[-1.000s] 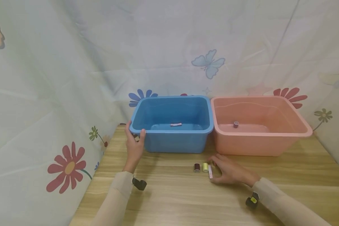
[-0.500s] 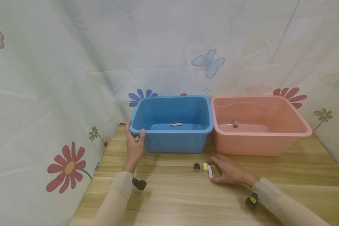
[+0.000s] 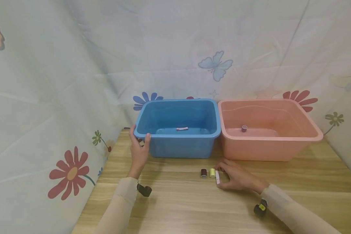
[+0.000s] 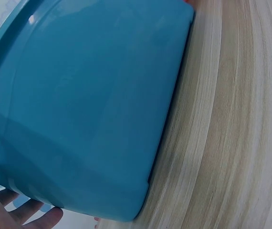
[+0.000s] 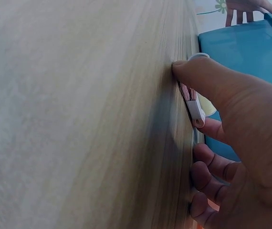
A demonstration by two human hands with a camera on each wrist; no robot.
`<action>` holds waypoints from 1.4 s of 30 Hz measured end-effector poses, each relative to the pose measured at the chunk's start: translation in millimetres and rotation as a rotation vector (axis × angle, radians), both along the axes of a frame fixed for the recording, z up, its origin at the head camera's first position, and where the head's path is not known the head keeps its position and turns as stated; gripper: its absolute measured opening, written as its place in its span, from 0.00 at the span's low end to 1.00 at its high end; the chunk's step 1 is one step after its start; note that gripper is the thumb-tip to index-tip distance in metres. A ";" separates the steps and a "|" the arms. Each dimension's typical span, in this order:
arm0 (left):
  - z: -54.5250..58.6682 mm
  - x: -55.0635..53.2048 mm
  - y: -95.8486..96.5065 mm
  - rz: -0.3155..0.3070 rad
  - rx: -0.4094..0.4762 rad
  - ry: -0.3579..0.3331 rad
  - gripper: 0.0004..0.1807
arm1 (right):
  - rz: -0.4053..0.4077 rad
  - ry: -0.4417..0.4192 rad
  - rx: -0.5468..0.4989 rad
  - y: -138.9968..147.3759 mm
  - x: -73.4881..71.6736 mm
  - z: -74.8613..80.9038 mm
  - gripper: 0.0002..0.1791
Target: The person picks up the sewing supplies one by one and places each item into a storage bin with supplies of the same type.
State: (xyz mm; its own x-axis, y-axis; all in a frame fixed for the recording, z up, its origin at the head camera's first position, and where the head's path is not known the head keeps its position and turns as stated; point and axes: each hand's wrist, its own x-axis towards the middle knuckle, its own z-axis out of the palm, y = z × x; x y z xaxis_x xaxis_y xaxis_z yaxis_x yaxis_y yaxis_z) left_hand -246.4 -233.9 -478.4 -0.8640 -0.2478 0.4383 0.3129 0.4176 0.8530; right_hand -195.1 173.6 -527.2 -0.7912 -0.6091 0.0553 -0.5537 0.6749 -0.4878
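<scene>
My left hand [image 3: 139,154] grips the front left corner of a blue plastic tub [image 3: 179,148], thumb at the front and fingers along the left side. A small folded white-and-pink tape strip [image 3: 217,177] lies at the table between the thumb and index finger of my right hand [image 3: 237,175], which pinches it by its ends; the other fingers curl loosely in the right wrist view. Just left of it stand a yellow thread spool [image 3: 212,173] and a dark brown thread spool [image 3: 203,173]. A similar folded strip [image 3: 182,129] lies inside the blue tub.
A pink plastic tub [image 3: 257,151] stands right beside the blue one, with a dark thread spool [image 3: 244,128] on its floor. Both tubs sit at the back of the wooden table [image 3: 175,204], against a flower-printed curtain [image 3: 169,48].
</scene>
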 end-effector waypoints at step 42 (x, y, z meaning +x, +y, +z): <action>-1.3 -1.0 -0.5 0.011 0.006 -0.004 0.43 | 0.009 -0.078 -0.048 3.0 -2.9 6.5 0.32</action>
